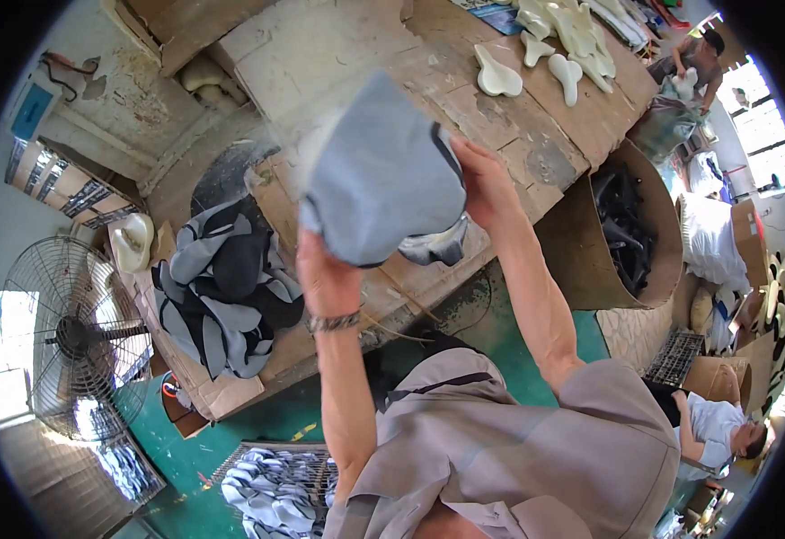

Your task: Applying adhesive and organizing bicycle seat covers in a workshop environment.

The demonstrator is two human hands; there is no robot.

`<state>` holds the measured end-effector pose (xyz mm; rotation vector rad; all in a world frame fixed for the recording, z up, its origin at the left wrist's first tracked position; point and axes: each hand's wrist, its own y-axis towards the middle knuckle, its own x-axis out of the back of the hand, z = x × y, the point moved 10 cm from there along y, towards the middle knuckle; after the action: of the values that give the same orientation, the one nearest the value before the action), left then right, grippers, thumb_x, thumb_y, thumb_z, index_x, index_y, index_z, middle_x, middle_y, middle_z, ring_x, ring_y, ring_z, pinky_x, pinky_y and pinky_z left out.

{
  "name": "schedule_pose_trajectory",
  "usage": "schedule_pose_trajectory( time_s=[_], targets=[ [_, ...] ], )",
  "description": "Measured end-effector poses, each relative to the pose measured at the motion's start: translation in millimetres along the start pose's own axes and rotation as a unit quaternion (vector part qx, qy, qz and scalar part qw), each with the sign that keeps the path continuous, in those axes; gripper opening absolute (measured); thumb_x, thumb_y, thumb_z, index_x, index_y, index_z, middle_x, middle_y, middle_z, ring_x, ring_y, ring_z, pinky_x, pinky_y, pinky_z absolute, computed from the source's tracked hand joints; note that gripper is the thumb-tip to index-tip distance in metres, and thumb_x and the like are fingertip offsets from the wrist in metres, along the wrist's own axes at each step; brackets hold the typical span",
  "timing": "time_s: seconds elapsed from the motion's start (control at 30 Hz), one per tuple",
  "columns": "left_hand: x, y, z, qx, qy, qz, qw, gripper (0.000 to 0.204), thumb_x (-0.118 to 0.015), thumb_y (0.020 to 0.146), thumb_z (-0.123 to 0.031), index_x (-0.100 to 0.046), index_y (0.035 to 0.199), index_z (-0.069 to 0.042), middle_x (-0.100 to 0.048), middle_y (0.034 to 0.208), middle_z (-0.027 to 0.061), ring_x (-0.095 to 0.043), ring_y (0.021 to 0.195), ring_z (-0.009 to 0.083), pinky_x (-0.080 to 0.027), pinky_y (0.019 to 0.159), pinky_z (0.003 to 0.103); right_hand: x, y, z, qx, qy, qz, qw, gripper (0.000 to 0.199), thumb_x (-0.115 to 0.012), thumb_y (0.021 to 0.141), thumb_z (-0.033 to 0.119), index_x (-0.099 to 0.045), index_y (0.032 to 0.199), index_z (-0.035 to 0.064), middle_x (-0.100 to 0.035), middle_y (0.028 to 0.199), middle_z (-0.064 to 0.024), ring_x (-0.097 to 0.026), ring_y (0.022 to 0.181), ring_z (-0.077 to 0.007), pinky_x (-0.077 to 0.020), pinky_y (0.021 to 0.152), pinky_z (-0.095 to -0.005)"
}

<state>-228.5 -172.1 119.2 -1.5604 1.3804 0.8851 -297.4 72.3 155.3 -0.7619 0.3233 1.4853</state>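
Note:
Both hands hold up a grey bicycle saddle cover (388, 171) with black edging over the cardboard-topped table. My left hand (329, 274) closes on its near left edge, and a patterned band circles that wrist. Along its right side, my right hand (484, 184) grips the black edge. The cover's pointed end aims away from me and its upper part is slightly blurred. What lies inside it is mostly hidden; a crumpled grey and black fold shows beneath. Left of my left hand lies a heap of grey and black covers (221, 278).
Cream foam saddle pads (498, 74) lie at the table's (451, 58) far right. A round cardboard bin (666, 256) with black parts stands right. At left is a large fan (73, 337); below, a wire rack (275, 490) carries grey pieces. Two other people are at right.

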Motion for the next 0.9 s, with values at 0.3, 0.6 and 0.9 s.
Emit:
schedule_pose_trajectory(
  time_s=[0.3,0.6,0.9],
  targets=[
    [180,-3,195,0.132,0.093,-0.228,0.96,0.013,-0.06,0.104,-0.016,-0.067,0.111,-0.006,-0.072,0.103,0.0018,-0.067,0.092,0.0137,-0.053,0.081,0.031,267,21,-80,-0.087,-0.149,-0.231,0.958,0.012,-0.071,0.093,0.016,-0.072,0.098,0.0048,-0.067,0.083,-0.0013,-0.06,0.068,-0.0114,-0.0471,0.059,-0.0301],
    [145,72,101,-0.03,0.724,-0.267,0.636,0.013,-0.076,0.086,-0.015,-0.074,0.097,-0.008,-0.072,0.089,0.0163,-0.068,0.087,0.0357,-0.053,0.079,0.045,279,107,-66,0.031,-0.561,-0.26,0.786,0.025,-0.071,0.09,0.018,-0.075,0.104,-0.0023,-0.076,0.09,-0.0131,-0.07,0.083,-0.0243,-0.0529,0.077,-0.037],
    [104,17,-115,-0.289,0.872,-0.254,0.302,0.083,-0.087,0.069,-0.019,-0.05,0.143,-0.014,-0.048,0.146,0.0164,-0.041,0.138,0.0403,-0.034,0.111,0.052,255,9,-30,0.189,-0.475,-0.289,0.809,0.025,-0.062,0.101,0.019,-0.07,0.113,-0.0023,-0.071,0.098,-0.0061,-0.064,0.092,-0.0173,-0.0514,0.087,-0.0316]
  ],
)
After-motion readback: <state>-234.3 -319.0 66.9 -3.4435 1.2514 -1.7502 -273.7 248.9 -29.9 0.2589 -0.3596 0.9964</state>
